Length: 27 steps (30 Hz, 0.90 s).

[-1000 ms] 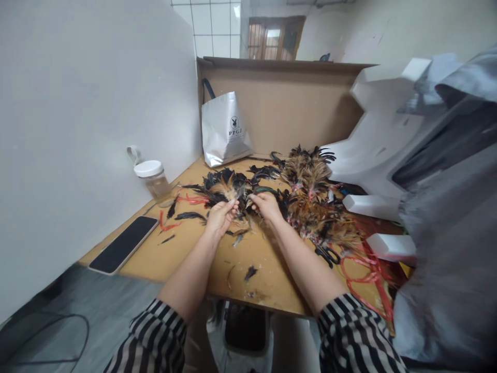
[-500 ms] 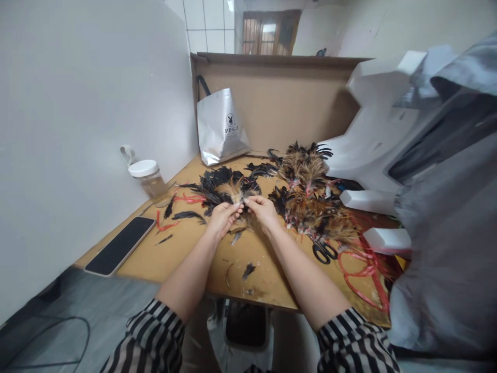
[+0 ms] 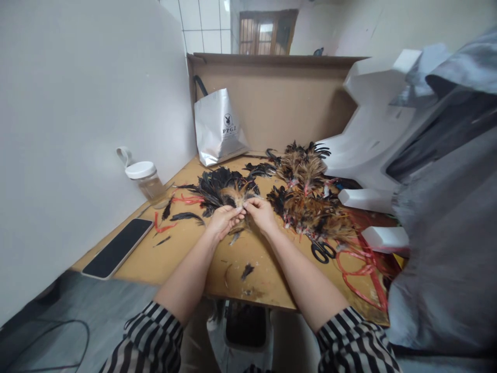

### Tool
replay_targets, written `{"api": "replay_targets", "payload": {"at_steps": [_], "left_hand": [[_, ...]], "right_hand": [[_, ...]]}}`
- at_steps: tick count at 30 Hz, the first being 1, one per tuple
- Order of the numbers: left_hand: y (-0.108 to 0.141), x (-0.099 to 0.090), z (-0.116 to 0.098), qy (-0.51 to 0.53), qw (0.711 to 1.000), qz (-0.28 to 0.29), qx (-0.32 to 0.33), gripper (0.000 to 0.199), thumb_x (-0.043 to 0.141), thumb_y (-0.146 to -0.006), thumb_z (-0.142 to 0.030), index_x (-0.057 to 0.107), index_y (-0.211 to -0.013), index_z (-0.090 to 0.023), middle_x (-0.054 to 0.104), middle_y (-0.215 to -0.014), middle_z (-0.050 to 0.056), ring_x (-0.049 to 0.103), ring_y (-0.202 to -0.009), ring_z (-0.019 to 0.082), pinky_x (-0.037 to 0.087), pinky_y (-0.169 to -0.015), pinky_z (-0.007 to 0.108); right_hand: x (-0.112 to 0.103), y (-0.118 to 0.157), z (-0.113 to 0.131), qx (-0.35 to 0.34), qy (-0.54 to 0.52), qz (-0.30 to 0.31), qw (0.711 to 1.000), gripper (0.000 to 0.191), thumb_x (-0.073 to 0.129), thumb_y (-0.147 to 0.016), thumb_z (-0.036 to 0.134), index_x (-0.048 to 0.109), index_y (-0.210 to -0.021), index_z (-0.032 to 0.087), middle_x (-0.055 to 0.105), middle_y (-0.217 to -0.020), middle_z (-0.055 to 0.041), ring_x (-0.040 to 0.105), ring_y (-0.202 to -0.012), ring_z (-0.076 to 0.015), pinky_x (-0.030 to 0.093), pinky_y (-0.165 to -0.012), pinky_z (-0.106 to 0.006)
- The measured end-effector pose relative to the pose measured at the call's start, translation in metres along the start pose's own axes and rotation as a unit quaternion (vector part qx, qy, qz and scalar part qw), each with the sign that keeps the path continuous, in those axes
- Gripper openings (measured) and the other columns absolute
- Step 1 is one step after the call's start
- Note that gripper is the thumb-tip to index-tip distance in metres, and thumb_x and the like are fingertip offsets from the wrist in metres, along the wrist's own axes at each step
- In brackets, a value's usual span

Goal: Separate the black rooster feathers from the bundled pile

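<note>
My left hand [image 3: 225, 219] and my right hand [image 3: 261, 213] meet over the middle of the table, thumbs and fingertips pinched together. Between them is a small tuft of tan and brown feathers [image 3: 237, 195], its lower ends hidden by my fingers. Both hands are closed on these feathers. Just behind them lies a pile of black feathers [image 3: 212, 184]. To the right of my right hand are bundles of brown feathers [image 3: 318, 213], with more bundles [image 3: 301, 166] further back, some bound with red strands.
Black-handled scissors [image 3: 323, 251] and red plastic strips [image 3: 365, 282] lie at the right. At the left are a phone [image 3: 118, 247] and a white-lidded jar [image 3: 149, 181]. A silver bag [image 3: 217, 127] stands at the back. White foam pieces [image 3: 384, 238] and grey cloth border the right side.
My hands stay pinched together at the feathers, with only slight finger movement. The whole view has shifted a little.
</note>
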<state>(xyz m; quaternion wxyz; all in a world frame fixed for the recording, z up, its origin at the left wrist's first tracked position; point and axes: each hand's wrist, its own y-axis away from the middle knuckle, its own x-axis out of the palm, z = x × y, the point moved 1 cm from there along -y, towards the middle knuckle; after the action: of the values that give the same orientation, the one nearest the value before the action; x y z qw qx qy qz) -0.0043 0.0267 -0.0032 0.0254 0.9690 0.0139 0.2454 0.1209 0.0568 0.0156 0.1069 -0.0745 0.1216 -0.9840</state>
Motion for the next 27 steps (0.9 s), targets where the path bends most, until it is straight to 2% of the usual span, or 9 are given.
{"api": "replay_targets", "payload": {"at_steps": [6,13,16,20,24,27], "left_hand": [[0.0008,-0.0002,-0.0005,-0.025,0.999,0.029,-0.024,0.015,0.070,-0.061,-0.019,0.062,-0.067,-0.007,0.064,-0.063,0.007,0.056,-0.050,0.006,0.043,-0.046,0.012],[0.0035,0.0026,-0.0036,-0.093,0.996,0.003,0.005,0.018,0.070,-0.059,-0.023,0.062,-0.064,-0.008,0.062,-0.056,0.004,0.052,-0.045,0.005,0.040,-0.044,0.014],[0.0034,0.0032,-0.0029,-0.157,0.987,0.006,0.021,0.017,0.069,-0.060,-0.024,0.063,-0.063,-0.008,0.062,-0.054,0.005,0.052,-0.043,0.006,0.040,-0.044,0.016],[0.0024,0.0036,-0.0003,-0.196,0.980,0.004,0.030,0.016,0.067,-0.061,-0.024,0.063,-0.063,-0.009,0.063,-0.054,0.006,0.053,-0.043,0.008,0.041,-0.045,0.018],[0.0019,0.0029,0.0016,-0.185,0.983,-0.008,0.022,0.017,0.067,-0.062,-0.025,0.064,-0.065,-0.009,0.062,-0.054,0.006,0.052,-0.042,0.007,0.040,-0.044,0.017],[0.0027,0.0021,0.0006,-0.192,0.981,-0.004,0.014,0.017,0.067,-0.062,-0.026,0.064,-0.064,-0.008,0.061,-0.051,0.005,0.050,-0.040,0.006,0.039,-0.043,0.017]], "right_hand": [[0.0012,0.0024,0.0037,-0.033,0.037,0.003,0.999,0.016,0.060,-0.063,0.030,0.060,-0.064,0.014,0.057,-0.058,0.0010,0.048,-0.054,-0.0099,0.038,-0.055,-0.022],[0.0021,0.0053,0.0033,0.016,0.041,0.014,0.999,0.022,0.060,-0.064,0.035,0.062,-0.065,0.014,0.058,-0.058,0.0001,0.047,-0.052,-0.0092,0.037,-0.052,-0.021],[0.0018,0.0063,0.0010,0.028,0.064,0.034,0.997,0.027,0.059,-0.065,0.039,0.057,-0.057,0.014,0.053,-0.050,0.0023,0.042,-0.046,-0.0076,0.031,-0.047,-0.020],[0.0016,0.0060,-0.0015,0.013,0.107,0.009,0.994,0.032,0.059,-0.064,0.039,0.048,-0.047,0.015,0.043,-0.042,0.0050,0.036,-0.043,-0.0060,0.025,-0.042,-0.019],[0.0045,0.0081,-0.0040,0.018,0.076,-0.018,0.997,0.033,0.061,-0.062,0.040,0.046,-0.046,0.015,0.042,-0.042,0.0056,0.035,-0.043,-0.0059,0.025,-0.042,-0.019],[0.0065,0.0098,-0.0044,0.042,0.030,-0.006,0.999,0.033,0.062,-0.061,0.042,0.048,-0.048,0.015,0.045,-0.043,0.0050,0.037,-0.042,-0.0060,0.025,-0.042,-0.019]]}}
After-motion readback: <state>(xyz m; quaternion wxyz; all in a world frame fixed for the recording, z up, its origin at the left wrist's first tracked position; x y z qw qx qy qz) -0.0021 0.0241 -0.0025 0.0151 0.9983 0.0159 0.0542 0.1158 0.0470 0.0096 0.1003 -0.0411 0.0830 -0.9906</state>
